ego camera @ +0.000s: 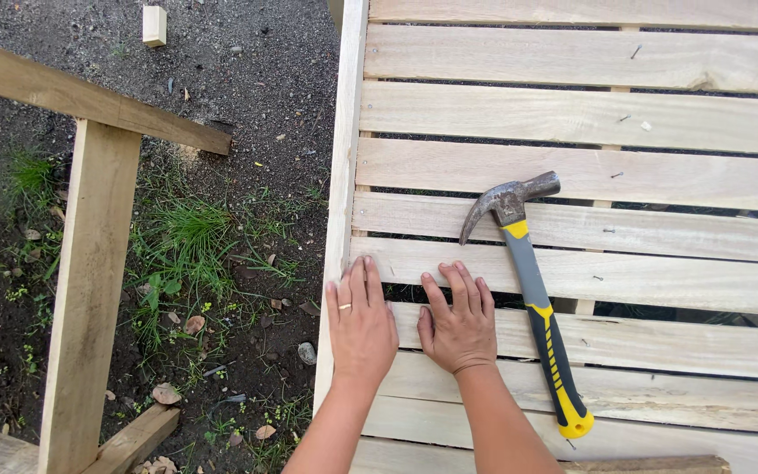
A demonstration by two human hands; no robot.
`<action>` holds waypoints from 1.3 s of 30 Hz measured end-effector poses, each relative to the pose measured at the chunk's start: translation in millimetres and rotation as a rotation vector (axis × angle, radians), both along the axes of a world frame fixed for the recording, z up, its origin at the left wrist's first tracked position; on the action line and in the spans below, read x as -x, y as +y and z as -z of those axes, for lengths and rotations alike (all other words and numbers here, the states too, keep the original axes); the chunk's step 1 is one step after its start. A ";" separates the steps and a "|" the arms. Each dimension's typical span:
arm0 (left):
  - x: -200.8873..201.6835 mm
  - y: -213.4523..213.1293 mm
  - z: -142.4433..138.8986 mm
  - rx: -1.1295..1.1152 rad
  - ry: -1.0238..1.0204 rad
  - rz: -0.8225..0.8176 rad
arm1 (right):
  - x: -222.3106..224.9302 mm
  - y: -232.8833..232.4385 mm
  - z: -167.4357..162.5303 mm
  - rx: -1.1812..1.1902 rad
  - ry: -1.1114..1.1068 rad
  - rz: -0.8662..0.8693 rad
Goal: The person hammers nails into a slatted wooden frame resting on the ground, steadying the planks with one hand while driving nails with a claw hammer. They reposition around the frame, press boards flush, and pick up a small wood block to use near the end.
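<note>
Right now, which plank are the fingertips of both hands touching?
The plank just under the hammer head. Both the left hand and right hand reach their fingertips onto it; the other planks lie beyond them or under the palms.

The hammer [532, 290] has a grey, yellow and black handle; slats [572, 114] pale.

left hand [361, 326], right hand [461, 326] flat on slats [660, 342] | hammer [532, 290] right, seemingly resting

Pale raw wood slats [572, 118] (matt, rough-sawn); hammer [528, 290]: dull metal head, rubbery yellow-black grip.
</note>
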State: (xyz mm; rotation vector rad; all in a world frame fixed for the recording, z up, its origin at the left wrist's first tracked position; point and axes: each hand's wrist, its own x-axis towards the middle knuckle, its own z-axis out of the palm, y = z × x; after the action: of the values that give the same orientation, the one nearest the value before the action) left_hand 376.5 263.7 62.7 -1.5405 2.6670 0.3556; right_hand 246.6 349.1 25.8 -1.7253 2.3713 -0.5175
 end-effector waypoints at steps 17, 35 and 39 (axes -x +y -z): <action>12.5 28.4 56.9 -0.083 0.381 -0.191 | -7.1 -80.0 -33.4 0.224 -0.132 0.083; 14.7 28.6 57.9 -0.112 0.296 -0.192 | 2.1 -150.5 -14.9 -0.047 -0.035 -0.375; 14.8 27.3 55.8 -0.117 0.294 -0.189 | 13.6 -152.3 -13.8 -0.060 -0.069 -0.500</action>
State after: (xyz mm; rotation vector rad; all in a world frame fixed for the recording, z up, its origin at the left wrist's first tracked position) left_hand 361.7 290.9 6.9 -1.8344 2.6473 0.7896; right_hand 233.0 196.7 39.6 -2.1266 1.7868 -0.4087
